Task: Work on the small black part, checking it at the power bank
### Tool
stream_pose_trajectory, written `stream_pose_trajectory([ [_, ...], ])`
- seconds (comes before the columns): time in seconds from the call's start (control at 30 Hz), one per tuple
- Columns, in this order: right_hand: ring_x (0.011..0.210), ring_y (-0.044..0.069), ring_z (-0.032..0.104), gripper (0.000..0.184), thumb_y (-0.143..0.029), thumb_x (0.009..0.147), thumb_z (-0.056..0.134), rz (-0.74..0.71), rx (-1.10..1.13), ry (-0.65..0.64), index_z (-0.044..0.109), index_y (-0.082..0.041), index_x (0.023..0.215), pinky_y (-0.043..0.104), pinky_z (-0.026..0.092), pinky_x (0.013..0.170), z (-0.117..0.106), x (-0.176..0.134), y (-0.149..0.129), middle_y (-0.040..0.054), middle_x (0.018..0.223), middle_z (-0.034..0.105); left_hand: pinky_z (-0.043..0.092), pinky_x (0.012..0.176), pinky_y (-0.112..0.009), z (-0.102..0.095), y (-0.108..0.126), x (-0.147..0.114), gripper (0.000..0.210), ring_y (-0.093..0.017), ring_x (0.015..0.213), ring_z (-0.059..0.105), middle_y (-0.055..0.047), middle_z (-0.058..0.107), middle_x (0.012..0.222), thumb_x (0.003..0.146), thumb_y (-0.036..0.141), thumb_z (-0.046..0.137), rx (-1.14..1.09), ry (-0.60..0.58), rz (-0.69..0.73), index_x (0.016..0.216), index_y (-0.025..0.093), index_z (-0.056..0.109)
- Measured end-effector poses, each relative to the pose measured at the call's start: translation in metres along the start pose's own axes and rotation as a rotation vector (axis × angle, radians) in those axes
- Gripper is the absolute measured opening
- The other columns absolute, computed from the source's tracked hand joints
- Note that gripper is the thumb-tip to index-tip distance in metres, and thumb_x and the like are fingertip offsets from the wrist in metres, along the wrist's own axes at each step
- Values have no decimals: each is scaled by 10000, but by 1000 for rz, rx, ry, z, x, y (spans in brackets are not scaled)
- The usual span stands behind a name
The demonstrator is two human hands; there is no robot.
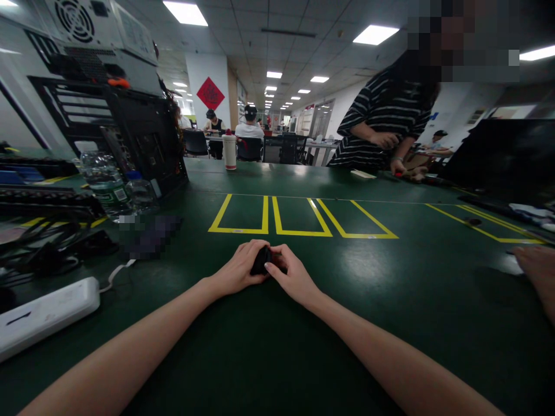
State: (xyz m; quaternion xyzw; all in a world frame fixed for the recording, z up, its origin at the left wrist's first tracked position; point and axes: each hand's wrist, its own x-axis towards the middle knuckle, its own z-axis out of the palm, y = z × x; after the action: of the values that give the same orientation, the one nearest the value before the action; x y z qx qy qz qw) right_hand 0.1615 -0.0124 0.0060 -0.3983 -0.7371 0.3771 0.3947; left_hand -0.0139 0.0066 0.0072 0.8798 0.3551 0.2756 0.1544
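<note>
The small, black, rounded object is held between the fingers of the left hand, clamped on its left side, and the thumb and fingertips of the right hand, closed on its right edge. Three yellow tape outlines lie beyond the fingers on the dark green tabletop.

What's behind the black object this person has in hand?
Beyond the black object, green tabletop and yellow tape outlines show. Its far side cannot be seen: the object itself, the left hand and the right hand cover it.
</note>
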Motion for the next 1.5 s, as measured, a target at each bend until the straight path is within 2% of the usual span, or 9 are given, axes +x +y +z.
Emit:
stream_pose_trajectory([
  [0.23,933,163,560,145,-247,831,457,-41,2,17,474,-216,972,360,478,831,1,0,0,27,996,531,337,946,-435,-1,1,0,561,-246,1098,430,-72,437,1172,730,217,601,12,13,18,1204,242,301],
  [0.5,988,172,540,290,-251,827,469,-10,-4,19,433,-201,1110,367,452,879,2,2,2,58,1087,518,339,952,-425,0,1,0,589,-245,1098,418,-72,432,1172,709,196,618,6,18,6,1205,231,302],
  [0.7,936,186,543,230,-272,830,466,-40,-69,0,459,-224,1055,382,470,828,1,-1,-2,43,1029,525,349,943,-438,-7,8,0,569,-249,1108,416,-79,415,1196,744,212,589,-1,-38,-14,1223,241,284],
  [0.9,929,182,531,178,-226,828,459,-86,-124,41,482,-219,1004,392,457,841,1,-1,-2,40,995,516,340,949,-433,-7,8,1,553,-246,1102,425,-79,438,1170,734,201,593,8,-21,7,1205,229,304],
  [1.1,1012,188,518,296,-247,827,468,-35,-63,32,437,-209,1119,395,439,886,1,0,0,59,1094,501,362,922,-433,-1,2,0,577,-253,1093,435,-69,445,1164,716,211,610,-4,12,-6,1205,250,307],
  [1.33,912,180,547,226,-281,843,442,-40,-77,-2,454,-224,1061,368,476,807,1,-1,0,40,1004,523,346,943,-424,0,1,1,580,-239,1091,431,-68,441,1165,717,196,607,11,12,17,1207,240,300],
  [1.5,923,183,537,194,-234,839,441,-82,-118,33,471,-225,1031,386,464,826,2,-1,0,41,1005,519,338,945,-439,1,1,1,594,-250,1107,423,-72,439,1175,706,187,609,15,33,25,1209,241,298],
])
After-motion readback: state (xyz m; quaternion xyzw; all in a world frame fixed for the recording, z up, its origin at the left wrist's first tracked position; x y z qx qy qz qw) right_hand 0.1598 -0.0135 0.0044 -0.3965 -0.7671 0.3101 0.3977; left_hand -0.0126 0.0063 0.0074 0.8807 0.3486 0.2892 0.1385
